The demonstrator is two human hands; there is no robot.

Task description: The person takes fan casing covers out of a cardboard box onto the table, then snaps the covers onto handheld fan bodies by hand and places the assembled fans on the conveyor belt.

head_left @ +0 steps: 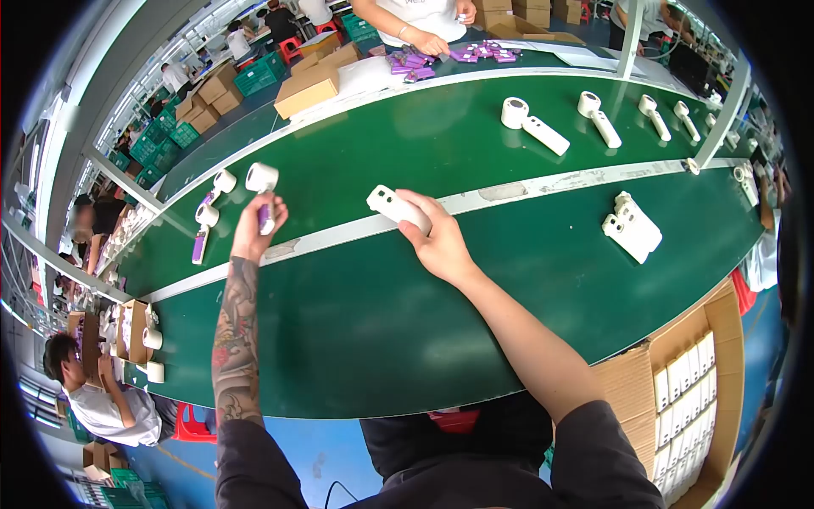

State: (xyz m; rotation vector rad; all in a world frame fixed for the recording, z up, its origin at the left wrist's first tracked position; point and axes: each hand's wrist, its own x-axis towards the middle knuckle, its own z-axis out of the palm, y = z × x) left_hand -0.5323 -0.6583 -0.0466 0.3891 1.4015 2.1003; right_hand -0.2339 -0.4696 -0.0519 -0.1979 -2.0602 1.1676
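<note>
- Gripping a white, round-headed device point(262, 176) in the left hand point(251, 231), with fingers curled around its purple handle point(266, 222), beyond a pale divider strip point(577, 182).
- Pinching a white shell point(392, 203) between thumb and fingers of the right hand point(441, 243), over the strip, showing square openings at its far end.
- Holding device and shell well apart above the green work surface point(381, 314).
- Having two similar devices point(206, 215) lying just left of the left hand, showing purple on their handles.
- Having a row of white devices point(545, 136) lying at far right beyond the strip.
- Having overlapping white shells point(636, 232) lying on the near side, well right of the right hand.
- Having an open carton point(729, 356) standing at lower right, holding rows of white pieces point(685, 416).
- Facing a co-worker's hand point(431, 44) touching purple pieces point(492, 53).
</note>
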